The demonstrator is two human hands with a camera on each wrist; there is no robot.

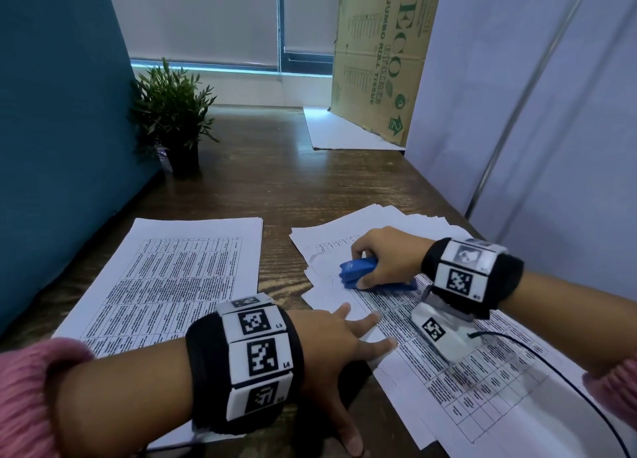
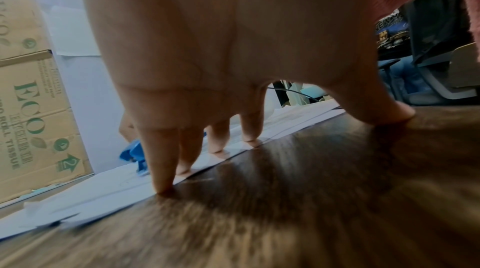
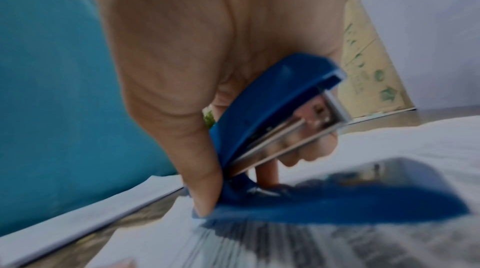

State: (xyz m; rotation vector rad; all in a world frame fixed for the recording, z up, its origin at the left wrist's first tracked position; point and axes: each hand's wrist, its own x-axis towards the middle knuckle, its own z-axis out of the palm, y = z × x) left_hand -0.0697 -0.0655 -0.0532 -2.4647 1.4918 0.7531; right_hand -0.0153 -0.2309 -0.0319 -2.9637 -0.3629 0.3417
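A right hand (image 1: pixel 382 261) curled around a blue plastic stapler (image 1: pixel 365 273) that sat on the far left corner of a fanned, uneven stack of printed sheets (image 1: pixel 482 371) covered in fine-ruled tables. The left hand (image 1: pixel 344 347), fingers straight and spread wide, pressed down on the near edge of that same stack, holding nothing. Both wrists wore black bands with white square-coded tiles, below fuzzy pink sleeves (image 1: pixel 31 399).

The work lay on a dark, grainy wooden table (image 1: pixel 282 181) with a dull sheen. A second, squared-up pile of pages (image 1: pixel 179 278) sat to the left, well apart from the stapler. Behind stood a small potted plant (image 1: pixel 172 112) with spiky leaves, a teal partition (image 1: pixel 51 112), a brown corrugated carton (image 1: pixel 379 61) printed in green, pale panels (image 1: pixel 551 112) and a drawn window blind (image 1: pixel 206 16).

Only the right wrist camera showed the stapler hinged open, its chrome magazine lifted off the blue base, the thumb against its rear end. Only the left wrist camera showed four fingertips planted at the paper's edge and the thumb on bare wood.
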